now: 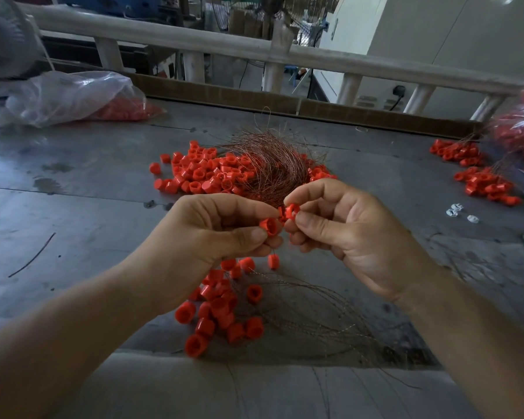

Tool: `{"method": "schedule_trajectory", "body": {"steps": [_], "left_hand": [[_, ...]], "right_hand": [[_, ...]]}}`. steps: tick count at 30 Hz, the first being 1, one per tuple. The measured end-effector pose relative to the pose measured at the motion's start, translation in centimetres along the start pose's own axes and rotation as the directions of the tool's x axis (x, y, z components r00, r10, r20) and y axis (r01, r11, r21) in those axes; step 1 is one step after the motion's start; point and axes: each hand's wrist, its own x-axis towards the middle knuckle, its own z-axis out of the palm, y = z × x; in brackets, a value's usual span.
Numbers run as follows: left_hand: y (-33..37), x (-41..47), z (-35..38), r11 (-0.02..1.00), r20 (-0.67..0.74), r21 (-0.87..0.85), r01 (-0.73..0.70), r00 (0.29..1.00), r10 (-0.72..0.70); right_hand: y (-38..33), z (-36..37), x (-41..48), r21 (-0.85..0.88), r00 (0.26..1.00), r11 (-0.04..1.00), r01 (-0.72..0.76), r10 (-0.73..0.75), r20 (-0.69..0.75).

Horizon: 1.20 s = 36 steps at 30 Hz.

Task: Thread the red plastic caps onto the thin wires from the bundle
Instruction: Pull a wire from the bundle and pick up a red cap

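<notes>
My left hand [221, 234] pinches a red plastic cap [269, 226] between thumb and forefinger at the middle of the view. Touching it fingertip to fingertip, my right hand [345, 234] holds another red cap [291, 211]. One more cap [273, 261] dangles just below my left fingers; the wire it hangs on is too thin to see. A tangled bundle of thin copper-coloured wires [270, 164] lies behind the hands on a heap of loose red caps [206, 173]. Below the hands lies a pile of caps with wires trailing from them [221, 309].
The grey metal table [88, 207] bears two smaller heaps of wired caps [478, 176] at the right, and several small white parts [460, 211]. A clear plastic bag with red caps [79, 98] lies at the back left. A loose wire [32, 255] lies at left.
</notes>
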Motion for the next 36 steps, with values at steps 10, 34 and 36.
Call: {"method": "schedule_trajectory", "body": {"steps": [10,34,36], "left_hand": [[0.0,0.0,0.0,1.000,-0.017,0.015,-0.006,1.000,0.007],[-0.5,0.2,0.2,0.996,-0.045,0.078,0.035,0.998,-0.031],[-0.5,0.2,0.2,0.995,-0.045,0.086,0.041,0.998,-0.037]], "right_hand": [[0.6,0.4,0.1,-0.148,0.995,0.987,0.067,-0.076,-0.057],[1.1,1.7,-0.6,-0.419,0.949,0.873,0.252,-0.308,-0.071],[1.0,1.7,-0.6,-0.424,0.950,0.871,0.248,-0.304,-0.071]]}}
